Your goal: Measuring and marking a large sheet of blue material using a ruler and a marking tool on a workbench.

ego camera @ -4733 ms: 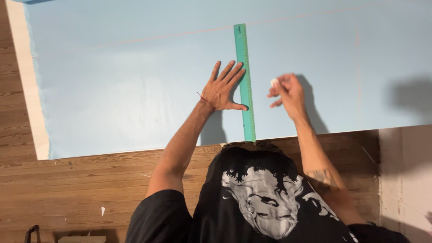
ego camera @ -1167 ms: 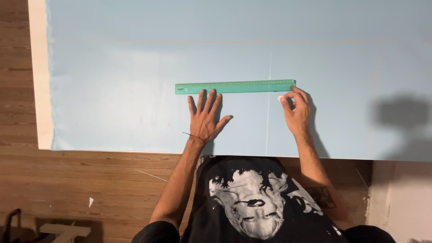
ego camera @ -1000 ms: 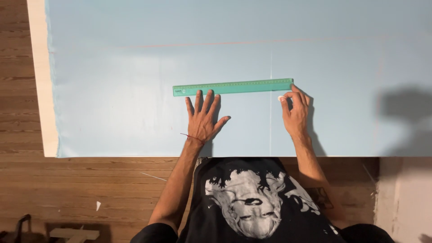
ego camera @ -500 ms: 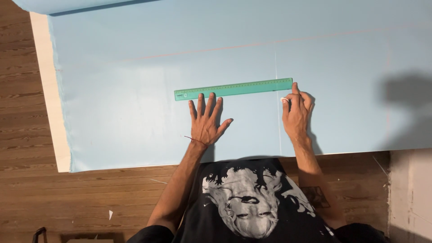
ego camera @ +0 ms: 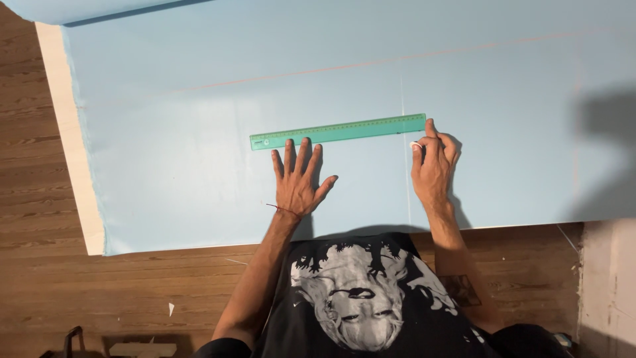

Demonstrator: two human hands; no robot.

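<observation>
A green ruler [ego camera: 338, 131] lies flat and nearly level across a large sheet of light blue fabric [ego camera: 199, 99] spread on the wooden floor [ego camera: 40, 285]. The left hand [ego camera: 298, 182] is spread wide, palm down, its fingertips at the ruler's lower edge near the middle. The right hand [ego camera: 434, 166] sits at the ruler's right end, fingers curled around a small white piece, probably chalk [ego camera: 416, 144], close to a faint vertical line [ego camera: 403, 99] drawn on the cloth. To mark well here, the left hand should press evenly so the ruler cannot pivot, the cloth should stay smooth beneath it, and the chalk should run tight against the edge. A cream strip [ego camera: 66, 119] borders the fabric's left side.
</observation>
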